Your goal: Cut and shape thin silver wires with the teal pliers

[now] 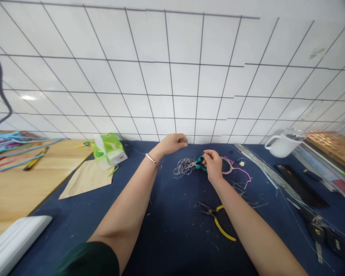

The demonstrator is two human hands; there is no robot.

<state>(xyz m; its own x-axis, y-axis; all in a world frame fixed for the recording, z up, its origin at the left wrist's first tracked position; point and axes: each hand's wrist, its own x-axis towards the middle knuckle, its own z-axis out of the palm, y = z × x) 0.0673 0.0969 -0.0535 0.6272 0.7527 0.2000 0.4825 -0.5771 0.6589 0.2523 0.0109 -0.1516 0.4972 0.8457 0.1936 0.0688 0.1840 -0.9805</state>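
My left hand (174,143) is raised near the tiled wall, fingers curled together; what they hold, if anything, is too small to make out. My right hand (213,163) is closed in a pinch beside the green-handled scissors (199,163), and I cannot tell what is in it. Left of the scissors lies a tangle of thin wire (184,167). A ring (227,165) with a pink fuzzy wire (245,171) is just right of my right hand. Pliers with yellow handles (224,230) rest open on the dark blue cloth, partly beside my right forearm.
A green tissue pack (110,147) and a beige cloth (87,179) are at the left, near a yellow cutter (36,159). At the right are a white cup (283,143), long wires (260,165), keys (317,234) and stacked books (333,147). A white object (18,241) sits lower left.
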